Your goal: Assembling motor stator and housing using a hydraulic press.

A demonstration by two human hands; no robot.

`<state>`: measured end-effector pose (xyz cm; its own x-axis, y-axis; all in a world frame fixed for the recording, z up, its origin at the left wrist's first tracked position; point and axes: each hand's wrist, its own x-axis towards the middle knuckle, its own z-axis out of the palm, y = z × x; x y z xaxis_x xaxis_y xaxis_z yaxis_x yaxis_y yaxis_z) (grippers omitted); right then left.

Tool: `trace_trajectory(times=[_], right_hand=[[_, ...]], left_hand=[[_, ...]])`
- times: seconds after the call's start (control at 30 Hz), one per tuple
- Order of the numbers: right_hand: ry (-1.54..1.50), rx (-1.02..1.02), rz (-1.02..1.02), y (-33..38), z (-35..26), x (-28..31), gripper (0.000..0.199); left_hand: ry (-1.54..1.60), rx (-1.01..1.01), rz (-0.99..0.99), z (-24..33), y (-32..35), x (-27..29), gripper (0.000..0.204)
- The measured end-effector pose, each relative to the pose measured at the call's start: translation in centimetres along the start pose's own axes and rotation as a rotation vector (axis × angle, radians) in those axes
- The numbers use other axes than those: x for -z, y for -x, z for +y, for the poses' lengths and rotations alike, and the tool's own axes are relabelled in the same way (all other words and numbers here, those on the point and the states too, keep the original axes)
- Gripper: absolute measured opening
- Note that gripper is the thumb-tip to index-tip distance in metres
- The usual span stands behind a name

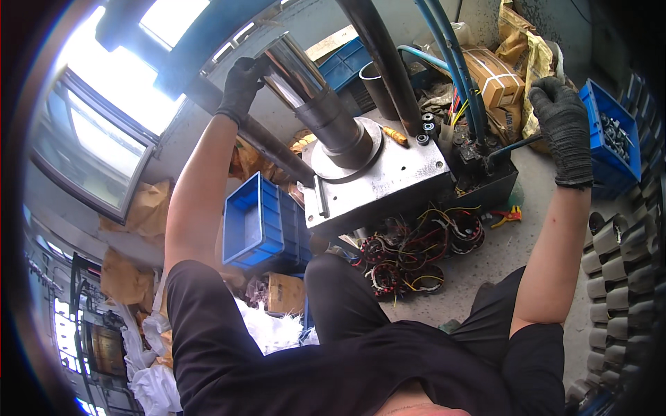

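While the person's dark-clothed lap fills the lower foreground, coils of wound stators with coloured wires [416, 253] are seen lying on the floor just beyond the knees, beside a blue plastic crate [253, 222]. Above these, the steel press table [388, 184] is set, with a round base plate and a dark sleeve from which a polished metal cylinder [295, 69] rises, tilted toward the upper left. The left hand [241, 87], gloved in black, is closed around the upper end of that cylinder. The right hand [565, 132], also gloved, is wrapped around a thin lever handle [513, 147] at the valve block by the blue hoses [451, 55]. A steady grip on the cylinder top is judged best, with fingers kept clear of the sleeve mouth, and the lever moved gently. Little free room is left: a blue bin of parts [610, 139] crowds the right wrist, and stacked metal cups [614, 270] line the right edge.
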<state>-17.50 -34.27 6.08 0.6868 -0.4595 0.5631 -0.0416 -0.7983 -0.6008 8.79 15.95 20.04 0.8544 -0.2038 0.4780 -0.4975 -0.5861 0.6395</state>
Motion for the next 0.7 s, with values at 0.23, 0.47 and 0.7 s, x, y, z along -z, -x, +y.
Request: trace_trajectory(times=[0.23,0.47,0.7], right_hand=[[0.016,-0.044,-0.144,0.3,-1.0,1.2,0.033],[0.132,0.138,-0.22,2.1,0.4,2.4,0.028],[0.173,0.298,-0.523,6.4,-3.2,3.6,0.024]], left_hand=[[0.057,-0.029,0.081,-1.2,0.2,-0.9,0.045],[-0.001,-0.21,0.336,-2.6,2.8,-6.3,0.07],[0.27,0.072,0.605,-10.2,15.9,-15.9,0.074]])
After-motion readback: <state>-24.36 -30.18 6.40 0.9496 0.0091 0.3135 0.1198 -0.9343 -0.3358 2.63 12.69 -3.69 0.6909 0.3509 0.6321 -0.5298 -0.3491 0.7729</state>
